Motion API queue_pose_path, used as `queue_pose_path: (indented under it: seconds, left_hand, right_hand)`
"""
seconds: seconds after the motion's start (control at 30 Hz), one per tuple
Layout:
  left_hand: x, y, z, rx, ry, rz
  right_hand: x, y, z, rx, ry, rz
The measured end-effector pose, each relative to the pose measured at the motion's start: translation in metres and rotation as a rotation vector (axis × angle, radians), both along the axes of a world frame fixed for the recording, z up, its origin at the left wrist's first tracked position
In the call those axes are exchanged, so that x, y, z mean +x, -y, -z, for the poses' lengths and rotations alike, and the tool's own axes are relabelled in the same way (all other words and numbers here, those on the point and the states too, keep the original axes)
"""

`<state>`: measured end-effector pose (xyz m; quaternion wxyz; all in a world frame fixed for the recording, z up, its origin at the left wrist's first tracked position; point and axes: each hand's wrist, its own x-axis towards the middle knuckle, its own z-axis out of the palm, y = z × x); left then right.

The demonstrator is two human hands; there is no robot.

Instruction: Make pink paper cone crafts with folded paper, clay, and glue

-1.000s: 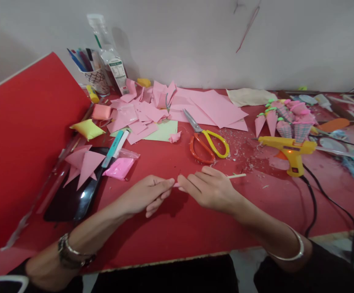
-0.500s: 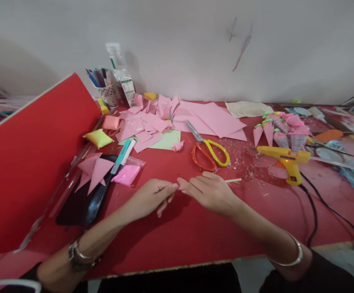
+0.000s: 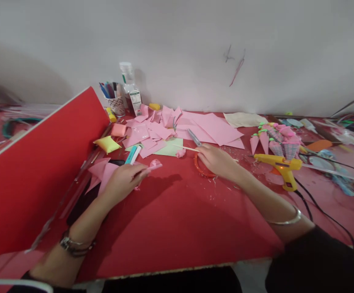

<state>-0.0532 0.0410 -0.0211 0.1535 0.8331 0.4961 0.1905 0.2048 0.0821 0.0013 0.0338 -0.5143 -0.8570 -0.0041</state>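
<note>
Has pink papers (image 3: 216,128) at upper centre, glue gun (image 3: 280,162) at right, scissors (image 3: 194,138) partly hidden by right grip (image 3: 221,160). Pinches thin stick (image 3: 187,148) there, protruding leftward; holds pink piece (image 3: 156,164) in left grip (image 3: 123,181), centre-left.

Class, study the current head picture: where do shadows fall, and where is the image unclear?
Head view: a dark shadow spreads across the red table beside the left hand; head view: a fainter one falls on the wall right of the bottle; head view: coarse pixel blocks cover a patch at the left edge.
</note>
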Motion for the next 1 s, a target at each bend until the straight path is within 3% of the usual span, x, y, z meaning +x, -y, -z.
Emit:
queue_pose_path:
  seconds: [0.13, 0.23, 0.4, 0.63, 0.8, 1.0]
  left_hand:
    - [0.003, 0.000, 0.008, 0.209, -0.079, 0.074]
    - [0.005, 0.001, 0.013, 0.335, -0.186, 0.138]
    - [0.010, 0.005, 0.014, 0.503, -0.410, 0.218]
    - [0.028, 0.020, 0.006, 0.697, -0.503, 0.244]
    - [0.033, 0.021, 0.010, 0.542, -0.426, 0.162]
    - [0.042, 0.023, 0.015, -0.021, 0.190, -0.079]
  right_hand:
    - [-0.015, -0.024, 0.004, 0.093, 0.046, 0.034]
    - [-0.028, -0.019, 0.003, 0.131, -0.122, 0.021]
    - [-0.040, 0.018, -0.001, -0.314, -0.560, -0.209]
    - [-0.043, 0.049, 0.020, -0.713, -0.792, -0.142]
    - [-0.047, 0.051, 0.031, -0.646, -0.870, -0.062]
    - [-0.049, 0.055, 0.038, -0.498, -0.958, -0.036]
